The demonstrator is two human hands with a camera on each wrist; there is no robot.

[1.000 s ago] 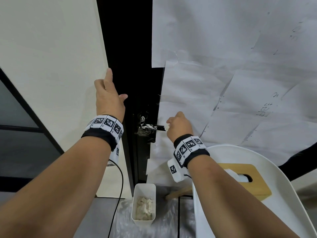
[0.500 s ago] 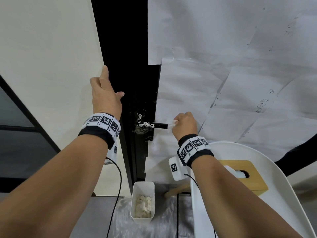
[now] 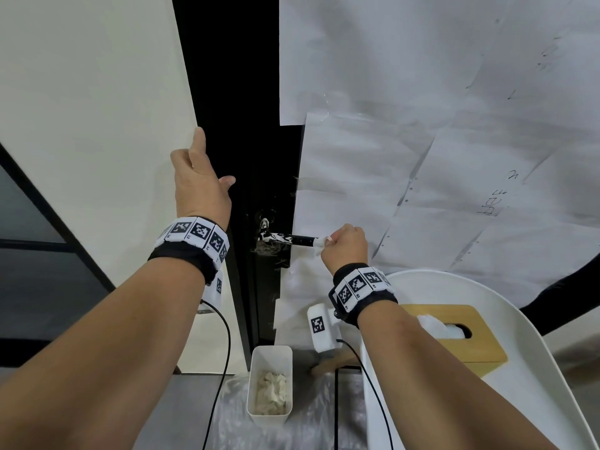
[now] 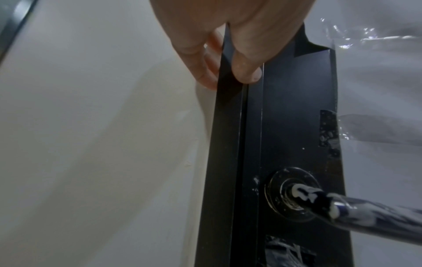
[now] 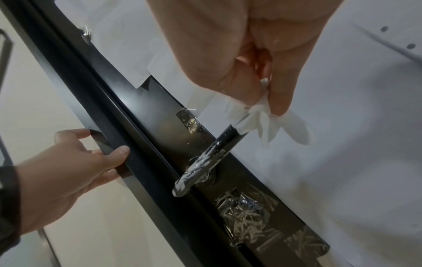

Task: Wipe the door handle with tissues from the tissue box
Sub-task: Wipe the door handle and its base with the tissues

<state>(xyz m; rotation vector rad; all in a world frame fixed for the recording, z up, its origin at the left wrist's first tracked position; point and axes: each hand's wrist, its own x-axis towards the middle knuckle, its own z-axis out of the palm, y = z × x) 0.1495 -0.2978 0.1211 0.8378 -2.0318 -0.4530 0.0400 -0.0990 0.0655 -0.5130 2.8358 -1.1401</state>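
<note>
The black door handle (image 3: pixel 287 239) (image 5: pixel 214 150) (image 4: pixel 356 211), smeared white near its base, juts from the dark door. My right hand (image 3: pixel 344 246) (image 5: pixel 258 94) pinches a white tissue (image 3: pixel 319 243) (image 5: pixel 262 119) wrapped over the handle's free end. My left hand (image 3: pixel 201 186) (image 5: pixel 75 157) (image 4: pixel 228 59) grips the black door edge (image 4: pixel 230 144) above the handle, thumb on one face and fingers behind. The wooden tissue box (image 3: pixel 461 336) with a tissue poking out sits on a white chair (image 3: pixel 535 384) at lower right.
White paper sheets (image 3: pixel 422 141) cover the door. A cream wall (image 3: pixel 81 108) is at left. A white bin (image 3: pixel 269 388) holding crumpled tissues stands on the floor below the handle, on plastic sheeting. Crumpled tape (image 5: pixel 244 213) sits under the handle.
My right hand has slid the tissue along the handle from near its middle out to the free end. The left hand keeps its hold on the door edge.
</note>
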